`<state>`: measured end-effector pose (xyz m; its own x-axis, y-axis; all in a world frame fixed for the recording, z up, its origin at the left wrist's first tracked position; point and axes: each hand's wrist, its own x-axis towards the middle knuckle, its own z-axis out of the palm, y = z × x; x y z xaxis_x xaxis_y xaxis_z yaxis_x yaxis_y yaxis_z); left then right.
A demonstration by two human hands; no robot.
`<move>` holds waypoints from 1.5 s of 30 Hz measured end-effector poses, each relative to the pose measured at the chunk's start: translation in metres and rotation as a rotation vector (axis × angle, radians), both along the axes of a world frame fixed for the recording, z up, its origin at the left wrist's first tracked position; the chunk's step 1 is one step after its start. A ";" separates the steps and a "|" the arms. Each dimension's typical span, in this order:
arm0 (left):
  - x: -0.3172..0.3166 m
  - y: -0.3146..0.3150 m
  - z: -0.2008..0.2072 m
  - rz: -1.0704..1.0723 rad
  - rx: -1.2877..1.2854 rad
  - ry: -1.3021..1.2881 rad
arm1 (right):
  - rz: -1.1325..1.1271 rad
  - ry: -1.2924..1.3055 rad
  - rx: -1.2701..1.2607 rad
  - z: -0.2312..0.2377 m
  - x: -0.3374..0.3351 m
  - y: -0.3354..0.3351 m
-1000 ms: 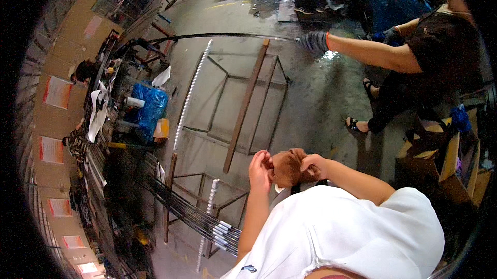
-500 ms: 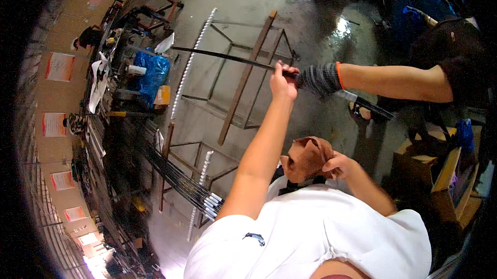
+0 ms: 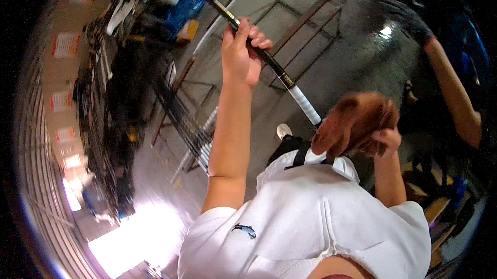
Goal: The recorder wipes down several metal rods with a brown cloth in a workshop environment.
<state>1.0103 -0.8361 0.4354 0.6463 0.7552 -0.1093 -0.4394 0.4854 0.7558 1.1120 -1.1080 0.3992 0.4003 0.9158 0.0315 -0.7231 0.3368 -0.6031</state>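
Note:
My left hand (image 3: 244, 54) is wrapped round a black fishing rod (image 3: 273, 64), which slants from the upper left down toward my waist. A white grip (image 3: 304, 105) covers its lower part, and gold markings show on the black. In my right hand (image 3: 388, 140) a brown cloth (image 3: 357, 121) is bunched up, slightly blurred by motion. The cloth lies over or just beside the rod's butt end, which it hides; whether the two touch I cannot tell.
A co-worker's bare forearm (image 3: 451, 85) and dark glove (image 3: 406, 20) are at the right. Metal frame stands (image 3: 305, 23) rise beyond the rod. At the left, a bundle of dark rods (image 3: 181, 116) rests on a rack. Cardboard boxes (image 3: 437, 209) stand at the lower right.
The co-worker's gloved hand has let go of the rod and moved away. My left hand has drawn the rod leftward and tilted it; my right hand has raised the cloth toward its butt end.

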 end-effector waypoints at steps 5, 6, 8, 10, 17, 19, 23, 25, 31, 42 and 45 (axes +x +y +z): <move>-0.058 0.001 0.044 0.024 0.050 -0.072 | 0.070 -0.159 -0.197 0.005 0.003 0.060; -0.068 0.001 0.049 0.030 0.078 -0.087 | 0.173 -0.182 -0.270 0.003 -0.001 0.066; -0.078 0.001 0.056 0.043 0.096 -0.105 | 0.390 -0.227 -0.481 0.031 -0.023 0.089; -0.090 0.000 0.057 0.020 0.116 -0.158 | 0.570 -0.448 -0.451 0.042 -0.065 0.117; -0.149 -0.025 0.029 0.252 0.877 0.646 | 0.172 -0.381 -0.060 0.028 -0.126 0.193; -0.176 -0.058 0.004 0.136 0.991 0.890 | 0.108 -0.321 -0.102 0.035 -0.125 0.203; -0.182 -0.102 -0.043 0.105 0.414 0.831 | 0.055 -0.120 -0.178 0.040 -0.153 0.212; -0.186 -0.096 -0.063 0.277 -0.123 0.313 | 0.344 -0.163 -0.151 0.027 -0.170 0.201; -0.213 -0.103 -0.032 0.133 0.495 1.278 | 0.145 -0.074 -0.356 0.032 -0.168 0.224; -0.434 -0.222 -0.177 0.125 0.394 1.922 | -0.186 -0.213 -0.450 0.097 -0.027 0.292; -0.437 -0.225 -0.194 0.079 0.318 1.929 | -0.323 -0.295 -0.400 0.117 0.037 0.318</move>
<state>0.5732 -1.0608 0.2416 -0.1826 0.9031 -0.3888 0.9355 0.2813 0.2141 1.1494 -0.7895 0.5166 0.6880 0.7124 -0.1388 -0.4039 0.2170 -0.8887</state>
